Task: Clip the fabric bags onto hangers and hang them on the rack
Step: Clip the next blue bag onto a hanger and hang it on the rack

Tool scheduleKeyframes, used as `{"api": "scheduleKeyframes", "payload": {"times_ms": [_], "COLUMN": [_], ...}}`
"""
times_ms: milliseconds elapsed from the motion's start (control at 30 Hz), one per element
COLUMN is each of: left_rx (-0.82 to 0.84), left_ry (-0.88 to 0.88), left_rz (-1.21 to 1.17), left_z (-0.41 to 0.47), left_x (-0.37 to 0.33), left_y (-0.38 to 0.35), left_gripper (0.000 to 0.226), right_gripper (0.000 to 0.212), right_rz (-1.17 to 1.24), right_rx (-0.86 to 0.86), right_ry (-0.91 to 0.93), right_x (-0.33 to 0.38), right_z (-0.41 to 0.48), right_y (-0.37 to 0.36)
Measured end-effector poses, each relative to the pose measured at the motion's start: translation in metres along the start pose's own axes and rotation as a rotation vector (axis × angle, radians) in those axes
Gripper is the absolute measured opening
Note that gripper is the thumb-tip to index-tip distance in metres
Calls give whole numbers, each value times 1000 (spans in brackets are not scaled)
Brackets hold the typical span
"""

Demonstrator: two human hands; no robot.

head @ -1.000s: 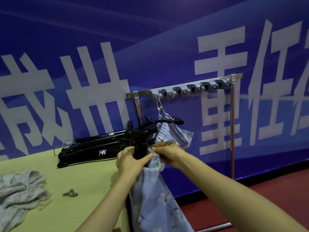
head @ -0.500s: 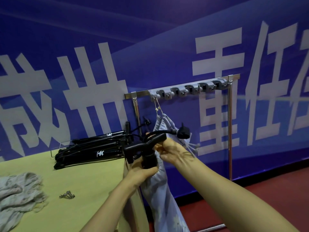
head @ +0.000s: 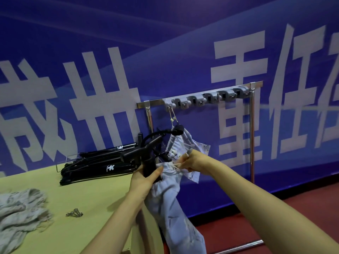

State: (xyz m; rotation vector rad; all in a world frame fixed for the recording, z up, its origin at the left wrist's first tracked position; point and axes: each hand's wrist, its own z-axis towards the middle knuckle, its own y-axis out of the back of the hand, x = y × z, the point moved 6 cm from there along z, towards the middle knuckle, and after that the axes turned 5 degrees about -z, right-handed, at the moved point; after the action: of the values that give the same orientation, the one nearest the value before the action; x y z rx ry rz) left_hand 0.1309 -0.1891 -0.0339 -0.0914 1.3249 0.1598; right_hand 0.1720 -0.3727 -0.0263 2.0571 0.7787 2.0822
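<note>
My left hand [head: 145, 178] grips the clip end of a black hanger [head: 146, 149] together with the gathered top of a pale blue floral fabric bag [head: 174, 208], which hangs down past the table's right edge. My right hand [head: 194, 162] pinches the bag's white drawstring beside the clip. The hanger's curved hook rises up and to the right. Behind it another floral bag [head: 185, 143] hangs by its cord from the leftmost hook of the metal rack [head: 201, 96].
A pile of black hangers [head: 97, 165] lies in a wire tray at the back of the yellow-green table [head: 82, 195]. A grey crumpled fabric bag [head: 20, 211] lies at the left and small metal clips [head: 74, 213] lie near it. Red floor lies to the right.
The hanger tilted and its hook end rose toward the rack. My right hand moved from the hanger's neck down to the bag's drawstring; my left hand keeps its grip on the clip.
</note>
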Motion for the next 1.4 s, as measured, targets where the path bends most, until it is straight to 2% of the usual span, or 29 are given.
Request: {"api": "scheduleKeyframes", "payload": {"times_ms": [67,200,267,367,467,567,667,767,867,933,1000,1067,1133,1233,1333,1400], "left_rx": [10,52,51,32,100,283,452,579,713,681,474,311,308,254,212,241], "left_ry": [2,3,-20,-36,-26,-48,-115,-61,-31,-2,-79,-123,-119,-128,-116,-122], "left_rz": [58,174,232,242,240,253,378,450,570,532,478,322,148,47,44,55], "left_z": [0,-7,-10,-7,-5,-12,-16,-16,-11,-2,15,22,22,24,35,42], "left_x": [4,9,8,12,21,25,30,35,38,33,16,-7,-25,-36,-36,-40], "left_y": [0,3,4,7,8,1,-11,-19,-25,-29,-34,-48,-72,-92,-109,-126], "left_gripper": [16,34,42,43,47,59,71,72,56,48,33,23,20,19,18,17], "right_gripper": [22,18,14,17,15,14,17,17,17,18,21,20,18,13,13,14], "right_rz": [50,548,671,715,765,696,636,647,598,562,500,454,440,437,459,523], "right_rx": [-72,-169,-195,-205,-163,-174,-205,-201,-195,-158,-118,-92,-107,-187,-294,-382], "right_ry": [13,-65,-67,-18,92,144,154,159,158,161,157,151,147,153,173,187], "right_x": [4,3,3,8,22,34,40,40,39,40,41,40,37,33,31,26], "right_z": [0,6,8,7,5,1,0,2,2,-1,-3,-7,-8,-7,-11,-14], "right_y": [6,26,32,34,37,38,38,39,39,32,22,15,18,35,56,74]}}
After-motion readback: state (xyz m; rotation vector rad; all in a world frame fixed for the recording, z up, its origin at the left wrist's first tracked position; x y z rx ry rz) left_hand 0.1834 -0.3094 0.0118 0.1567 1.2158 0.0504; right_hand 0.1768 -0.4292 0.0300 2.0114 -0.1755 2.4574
